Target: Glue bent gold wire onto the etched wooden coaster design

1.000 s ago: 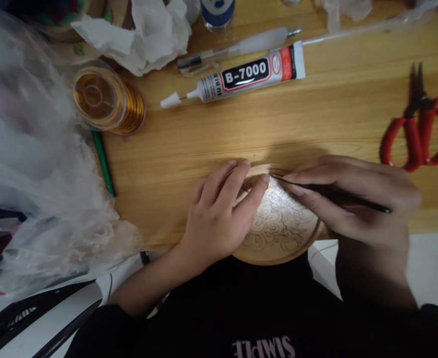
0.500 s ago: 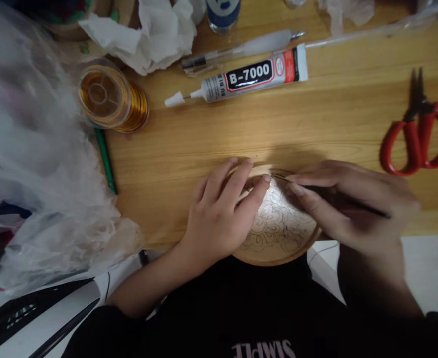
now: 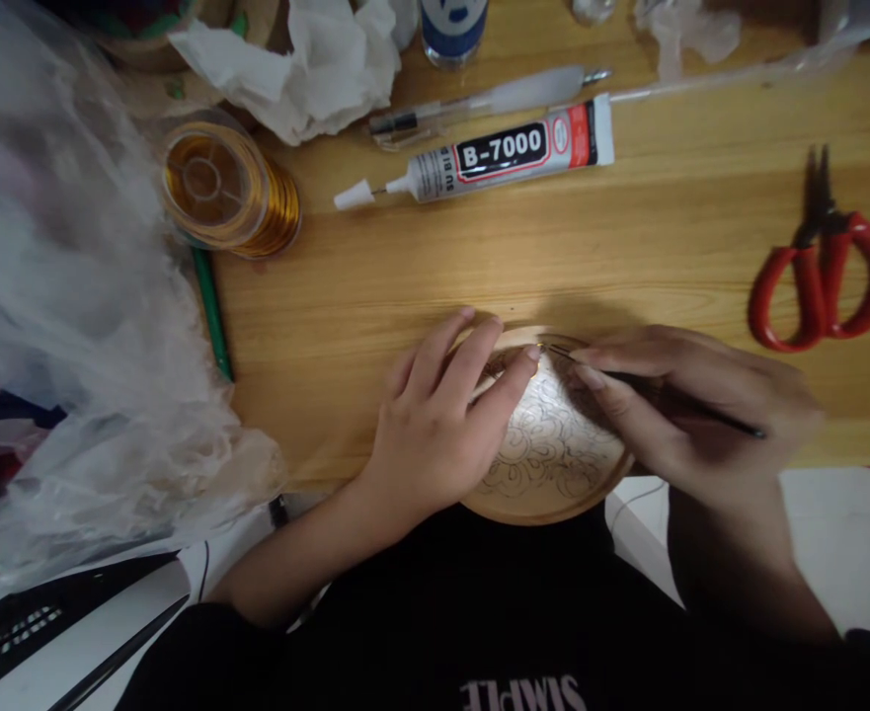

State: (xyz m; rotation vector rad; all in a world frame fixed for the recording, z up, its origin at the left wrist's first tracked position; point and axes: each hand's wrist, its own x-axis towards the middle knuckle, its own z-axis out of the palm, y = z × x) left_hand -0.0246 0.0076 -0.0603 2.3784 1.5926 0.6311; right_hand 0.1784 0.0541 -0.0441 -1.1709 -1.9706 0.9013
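Note:
Below the middle of the head view is a round, wooden-rimmed disc [image 3: 545, 515], its pale, shiny face drawn with dark swirling lines. My left hand [image 3: 441, 425] lies across its left side, fingers spread, with one fingertip pressing near the far rim. Beside that fingertip shows a small bit of gold wire [image 3: 536, 369], mostly covered. From the right, my right hand [image 3: 701, 395] pinches slim dark tweezers [image 3: 562, 353]. Their tips are at the disc's far edge, close to my left fingertip. Whether they grip the wire is too small to tell.
A spool of gold wire [image 3: 276, 212] stands at left by a green stick [image 3: 212, 311] and crumpled clear plastic [image 3: 109, 326]. Further back lie a B-7000 glue tube [image 3: 509, 148], a pen [image 3: 509, 96] and white tissue [image 3: 316, 69]. Red-handled scissors [image 3: 809, 286] rest at right.
The tweezers' tips have shifted slightly left, nearer my left fingertip, and my right hand has tilted a little. My left hand stays on the disc. The whole view has shifted slightly.

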